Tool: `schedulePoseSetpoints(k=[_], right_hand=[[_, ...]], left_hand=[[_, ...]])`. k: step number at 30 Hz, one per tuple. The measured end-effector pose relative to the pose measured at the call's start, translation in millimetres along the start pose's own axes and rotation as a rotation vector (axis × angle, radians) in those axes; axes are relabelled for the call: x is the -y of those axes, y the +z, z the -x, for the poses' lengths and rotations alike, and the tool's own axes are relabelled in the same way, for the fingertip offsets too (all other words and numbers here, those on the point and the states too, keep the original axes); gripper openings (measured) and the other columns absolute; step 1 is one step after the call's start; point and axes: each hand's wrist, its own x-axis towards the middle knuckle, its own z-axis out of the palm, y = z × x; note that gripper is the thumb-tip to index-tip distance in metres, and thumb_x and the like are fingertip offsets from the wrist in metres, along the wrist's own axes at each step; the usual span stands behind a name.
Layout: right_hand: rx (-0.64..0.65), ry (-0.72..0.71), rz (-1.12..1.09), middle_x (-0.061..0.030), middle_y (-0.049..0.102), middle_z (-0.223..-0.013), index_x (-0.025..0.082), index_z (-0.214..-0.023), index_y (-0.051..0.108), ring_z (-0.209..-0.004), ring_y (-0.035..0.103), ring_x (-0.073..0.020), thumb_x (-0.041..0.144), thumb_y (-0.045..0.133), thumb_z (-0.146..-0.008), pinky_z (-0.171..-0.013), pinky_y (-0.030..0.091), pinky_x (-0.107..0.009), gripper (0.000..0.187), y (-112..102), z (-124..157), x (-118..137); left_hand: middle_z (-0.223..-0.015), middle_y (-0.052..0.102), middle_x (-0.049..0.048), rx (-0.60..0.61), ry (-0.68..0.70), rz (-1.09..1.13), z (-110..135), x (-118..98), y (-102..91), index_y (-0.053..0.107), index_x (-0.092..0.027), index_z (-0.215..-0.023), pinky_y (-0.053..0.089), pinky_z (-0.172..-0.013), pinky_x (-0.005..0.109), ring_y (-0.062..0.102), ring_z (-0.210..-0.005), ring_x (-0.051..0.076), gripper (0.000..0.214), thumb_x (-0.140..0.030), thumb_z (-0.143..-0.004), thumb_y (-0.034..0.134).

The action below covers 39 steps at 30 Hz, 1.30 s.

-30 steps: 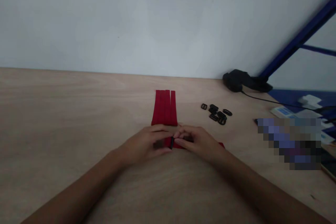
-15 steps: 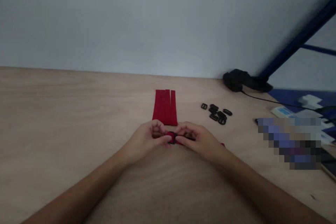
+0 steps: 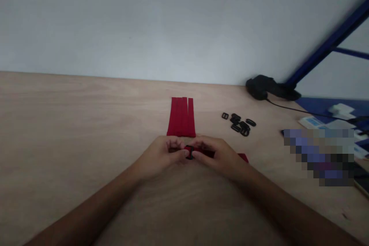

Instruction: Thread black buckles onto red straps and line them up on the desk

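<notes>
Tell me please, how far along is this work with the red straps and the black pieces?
Done: nothing clearly yet; the flat red fabric straps lying side by side show no fittings. In hand: the left hand and right hand pinch a small black plastic slider on a further red strap. Left: the loose pile of small black plastic fittings beside them, and the lying straps.

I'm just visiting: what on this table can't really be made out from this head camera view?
In the head view:
The black buckle: mostly hidden by the left hand and right hand, so its shape can't be made out.
The red strap: the hands hide how it meets the buckle.
The small black fittings: too small and overlapping to count surely.
The pixelated patch: blurring hides whatever lies there.
</notes>
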Motion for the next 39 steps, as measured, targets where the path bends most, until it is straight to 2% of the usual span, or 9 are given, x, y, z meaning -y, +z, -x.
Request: schedulePoseSetpoints(k=[5, 10, 13, 15, 21, 28, 33, 39], right_hand=[[-0.047, -0.047, 0.050, -0.0055, 0.068, -0.100, 0.021, -0.104, 0.066, -0.091, 0.064, -0.0177, 0.018, 0.058, -0.086, -0.082, 0.050, -0.031, 0.020, -2, 0, 2], [-0.012, -0.066, 0.042, -0.0052, 0.068, -0.104, 0.022, -0.104, 0.066, -0.094, 0.063, -0.0187, 0.020, 0.062, -0.086, -0.084, 0.049, -0.032, 0.019, -1, -1, 1], [0.003, -0.020, -0.040, -0.0036, 0.067, -0.097, 0.021, -0.094, 0.064, -0.090, 0.063, -0.0176, 0.020, 0.059, -0.087, -0.082, 0.049, -0.030, 0.008, 1, -1, 0], [0.015, 0.015, -0.079, -0.0029, 0.066, -0.093, 0.020, -0.089, 0.061, -0.087, 0.062, -0.0169, 0.021, 0.057, -0.088, -0.080, 0.048, -0.029, 0.004, 2, 0, 0], [0.013, 0.050, -0.037, -0.0027, 0.061, -0.082, 0.018, -0.080, 0.055, -0.075, 0.058, -0.0155, 0.028, 0.049, -0.092, -0.069, 0.046, -0.027, 0.017, 1, 2, 4], [-0.090, -0.058, 0.102, -0.0038, 0.059, -0.085, 0.020, -0.066, 0.044, -0.077, 0.056, -0.0156, 0.010, 0.056, -0.077, -0.068, 0.044, -0.027, 0.019, 7, 2, 3], [-0.110, -0.072, 0.316, -0.0051, 0.053, -0.092, 0.019, -0.068, 0.049, -0.081, 0.053, -0.0167, 0.009, 0.059, -0.071, -0.068, 0.044, -0.028, 0.014, 6, 5, 10], [-0.074, -0.018, 0.267, -0.0003, 0.053, -0.079, 0.019, -0.070, 0.049, -0.070, 0.051, -0.0138, 0.010, 0.062, -0.074, -0.062, 0.040, -0.025, 0.016, 8, 4, 11]], left_hand=[[-0.083, 0.064, 0.0022, 0.006, 0.032, 0.001, 4, -5, 0.7, 0.052, -0.017, -0.092, 0.055, -0.066, 0.030, 0.066, -0.078, 0.017, 0.023, -0.039, -0.088, 0.058], [-0.085, 0.064, 0.0022, 0.061, 0.133, -0.096, 4, -3, 5.3, 0.051, -0.018, -0.095, 0.053, -0.073, 0.029, 0.064, -0.081, 0.016, 0.015, -0.030, -0.089, 0.057], [-0.102, 0.066, 0.0045, 0.095, 0.200, -0.149, 4, -3, 7.3, 0.050, -0.022, -0.112, 0.051, -0.081, 0.031, 0.064, -0.093, 0.017, 0.034, -0.022, -0.083, 0.065], [-0.105, 0.067, 0.0045, 0.095, 0.225, -0.252, 4, -4, 7.4, 0.052, -0.022, -0.118, 0.050, -0.082, 0.030, 0.063, -0.093, 0.018, 0.039, -0.021, -0.081, 0.066], [-0.099, 0.069, 0.0030, 0.097, 0.254, -0.445, 4, -12, 6.0, 0.062, -0.021, -0.113, 0.049, -0.075, 0.028, 0.063, -0.082, 0.018, 0.030, -0.026, -0.084, 0.064], [-0.110, 0.067, 0.0041, 0.066, 0.453, -0.622, 4, -14, 7.6, 0.063, -0.020, -0.103, 0.046, -0.089, 0.031, 0.061, -0.099, 0.020, 0.026, -0.017, -0.078, 0.067], [-0.109, 0.067, 0.0034, 0.078, 0.478, -0.683, 4, -12, 8.5, 0.061, -0.021, -0.106, 0.046, -0.093, 0.033, 0.061, -0.103, 0.019, 0.031, -0.012, -0.077, 0.062], [-0.117, 0.065, 0.0068, 0.095, 0.471, -0.789, 6, -13, 7.4, 0.059, -0.019, -0.111, 0.046, -0.095, 0.034, 0.059, -0.109, 0.021, 0.032, -0.018, -0.079, 0.064]])
